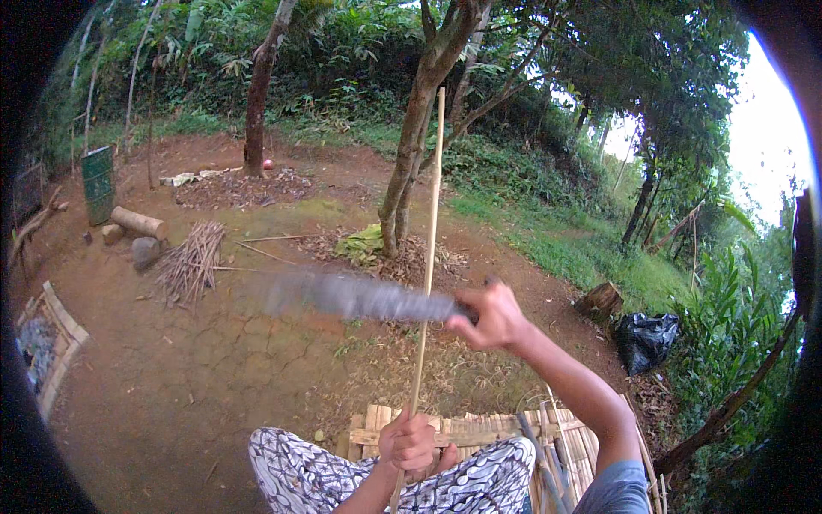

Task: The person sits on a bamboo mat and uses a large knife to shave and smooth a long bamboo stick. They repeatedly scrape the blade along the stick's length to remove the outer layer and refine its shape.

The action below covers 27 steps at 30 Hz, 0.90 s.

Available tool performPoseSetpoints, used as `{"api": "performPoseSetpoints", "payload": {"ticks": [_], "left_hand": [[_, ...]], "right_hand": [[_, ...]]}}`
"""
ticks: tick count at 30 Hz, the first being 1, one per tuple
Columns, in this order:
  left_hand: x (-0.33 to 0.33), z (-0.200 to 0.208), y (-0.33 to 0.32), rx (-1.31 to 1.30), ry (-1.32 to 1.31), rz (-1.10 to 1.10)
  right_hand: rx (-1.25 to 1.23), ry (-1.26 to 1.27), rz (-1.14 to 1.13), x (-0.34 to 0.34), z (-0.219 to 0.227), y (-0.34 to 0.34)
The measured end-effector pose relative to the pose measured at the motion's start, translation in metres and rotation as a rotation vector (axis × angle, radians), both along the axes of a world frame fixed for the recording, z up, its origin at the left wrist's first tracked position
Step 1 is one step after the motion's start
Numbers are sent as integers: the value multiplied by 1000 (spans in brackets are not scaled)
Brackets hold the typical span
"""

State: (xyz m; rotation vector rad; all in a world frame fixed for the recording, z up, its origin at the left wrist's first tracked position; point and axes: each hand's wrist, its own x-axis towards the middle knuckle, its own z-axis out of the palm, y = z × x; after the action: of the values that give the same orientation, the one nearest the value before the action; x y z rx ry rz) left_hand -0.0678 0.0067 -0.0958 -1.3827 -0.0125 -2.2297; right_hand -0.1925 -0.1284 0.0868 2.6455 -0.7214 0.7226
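Note:
My left hand (pixel 408 442) is closed around the lower part of a long, thin pale bamboo stick (pixel 431 224), which stands nearly upright over my lap. A machete (pixel 364 298) is gripped by its handle in my right hand (pixel 492 315), its dark blade pointing left and smeared by motion. The blade crosses the stick about midway up; whether it touches the stick I cannot tell. Below both hands are my crossed legs in patterned black-and-white trousers (pixel 312 471).
I sit on a bamboo slat bench (pixel 467 433), with loose sticks (pixel 548 454) at its right. A black plastic bag (pixel 647 341) and a tree stump (pixel 599 301) stand right. A stick pile (pixel 193 261), log (pixel 139 224) and green drum (pixel 98 186) lie left. A tree (pixel 402 188) rises ahead.

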Motion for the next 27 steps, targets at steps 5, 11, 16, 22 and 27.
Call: {"api": "performPoseSetpoints", "payload": {"ticks": [5,11,16,22,27], "left_hand": [[1,14,6,8,-5,9],[-10,13,9,-39,-19,16],[-18,22,34,-134,-353,150],[3,-4,3,1,-920,520],[2,-12,-12,-3,-1021,528]], "right_hand": [[-192,249,240,6,21,19],[166,-512,-421,-24,100,-108],[312,-695,-593,-52,88,-137],[960,-1012,-346,-47,-5,-96],[1268,-1205,-70,-22,10,-47]]}}
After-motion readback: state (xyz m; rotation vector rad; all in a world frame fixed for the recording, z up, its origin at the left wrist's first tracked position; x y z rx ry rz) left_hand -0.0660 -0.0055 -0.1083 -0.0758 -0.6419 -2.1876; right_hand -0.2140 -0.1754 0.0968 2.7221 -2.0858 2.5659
